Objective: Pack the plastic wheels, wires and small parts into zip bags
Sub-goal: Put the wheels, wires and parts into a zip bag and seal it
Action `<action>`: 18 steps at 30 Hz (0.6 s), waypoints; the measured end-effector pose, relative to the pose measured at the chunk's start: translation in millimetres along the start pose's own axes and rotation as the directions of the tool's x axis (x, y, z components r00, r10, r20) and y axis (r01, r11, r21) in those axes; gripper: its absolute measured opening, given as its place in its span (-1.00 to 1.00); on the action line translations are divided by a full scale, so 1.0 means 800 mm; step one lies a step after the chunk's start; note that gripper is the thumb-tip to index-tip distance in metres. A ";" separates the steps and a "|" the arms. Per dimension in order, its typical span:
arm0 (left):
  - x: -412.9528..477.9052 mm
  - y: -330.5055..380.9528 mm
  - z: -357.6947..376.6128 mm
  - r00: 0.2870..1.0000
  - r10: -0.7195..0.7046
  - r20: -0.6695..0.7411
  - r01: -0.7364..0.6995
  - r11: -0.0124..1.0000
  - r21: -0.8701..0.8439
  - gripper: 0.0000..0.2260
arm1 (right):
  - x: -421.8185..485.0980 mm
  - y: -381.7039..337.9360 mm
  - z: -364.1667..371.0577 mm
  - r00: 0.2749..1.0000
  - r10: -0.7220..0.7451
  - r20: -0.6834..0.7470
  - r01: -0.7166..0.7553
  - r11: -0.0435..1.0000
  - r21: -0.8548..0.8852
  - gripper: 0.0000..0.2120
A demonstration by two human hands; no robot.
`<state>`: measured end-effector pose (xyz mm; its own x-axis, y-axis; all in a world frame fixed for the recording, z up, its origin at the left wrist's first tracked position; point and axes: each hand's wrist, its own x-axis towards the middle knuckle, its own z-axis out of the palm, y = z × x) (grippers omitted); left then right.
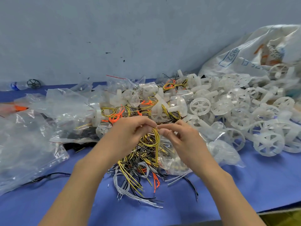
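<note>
Backdrop: blue-grey wall (114, 38) behind a blue worktop (244, 185) heaped with parts
Left hand: the left hand (130, 132) hangs over the middle of the heap, fingers (146, 122) curled, thumb and forefinger pinching the top of a yellow wire loop (154, 141)
Right hand: the right hand (180, 137) is just beside it, fingers (169, 126) pinching the same loop from the other side, so the two pinches nearly touch
Wires: a loose pile of wires (138, 168) in yellow, black, orange and white lies under both hands and spills toward the near edge
Wheels: white plastic wheels (236, 103) lie in a big heap at right, tumbling from a printed sack (244, 51)
Zip bags: clear zip bags (32, 144) lie slack at left, mostly flat; behind the hands, packed bags (130, 98) hold wheels and coiled wires
Small parts: too small to pick out
Far left: a plastic bottle (17, 85) and a dark wheel (33, 83) lie by the wall
Step in hand: probably gathering one wire into a coil for bagging
Progress: a modest batch looks done; by the size of the loose heaps, most wheels and wires are still to pack
</note>
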<state>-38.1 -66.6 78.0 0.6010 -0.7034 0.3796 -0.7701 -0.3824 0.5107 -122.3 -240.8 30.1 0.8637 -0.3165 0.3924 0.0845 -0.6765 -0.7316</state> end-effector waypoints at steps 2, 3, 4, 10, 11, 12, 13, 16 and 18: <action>0.007 0.002 0.014 0.999 0.016 -0.037 -0.017 0.999 -0.028 -0.86 | 0.000 0.000 -0.001 1.000 0.005 0.025 -0.006 1.000 0.029 -0.88; 0.011 0.004 0.020 0.998 0.017 -0.065 -0.021 0.997 -0.071 -0.87 | 0.000 0.000 -0.002 0.999 0.008 0.031 -0.009 1.000 0.029 -0.89; 0.013 0.006 0.025 0.995 0.018 -0.098 -0.028 0.994 -0.103 -0.87 | 0.001 0.000 -0.002 0.999 0.008 0.031 -0.009 1.000 0.024 -0.89; 0.010 0.017 0.050 0.989 -0.150 -0.008 0.133 0.900 -0.415 -0.77 | 0.005 0.003 -0.010 0.993 0.022 -0.120 -0.006 0.991 0.132 -0.86; 0.008 0.021 0.052 0.970 -0.229 0.081 0.233 0.781 -0.580 -0.72 | 0.006 0.002 -0.011 0.990 0.032 -0.135 -0.008 0.985 0.171 -0.88; 0.007 0.025 0.054 0.943 -0.289 0.168 0.319 0.628 -0.710 -0.70 | 0.006 0.001 -0.012 0.989 0.042 -0.142 -0.011 0.977 0.211 -0.89; 0.006 0.027 0.056 0.917 -0.331 0.221 0.371 0.510 -0.776 -0.68 | 0.006 0.000 -0.013 0.988 0.049 -0.144 -0.012 0.969 0.248 -0.89; 0.001 0.023 0.061 0.903 -0.357 0.241 0.404 0.508 -0.761 -0.63 | 0.002 -0.006 -0.016 0.988 0.029 -0.153 0.018 0.956 0.293 -0.83; -0.002 0.022 0.063 0.899 -0.317 0.301 0.424 0.461 -0.780 -0.61 | 0.000 -0.008 -0.018 0.988 0.026 -0.150 0.022 0.951 0.308 -0.83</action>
<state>-63.8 -102.3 47.5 0.7201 -0.6918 -0.0527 0.0664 -0.0070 0.9978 -130.2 -245.7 42.9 0.7811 -0.4301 0.4526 0.2521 -0.4459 -0.8588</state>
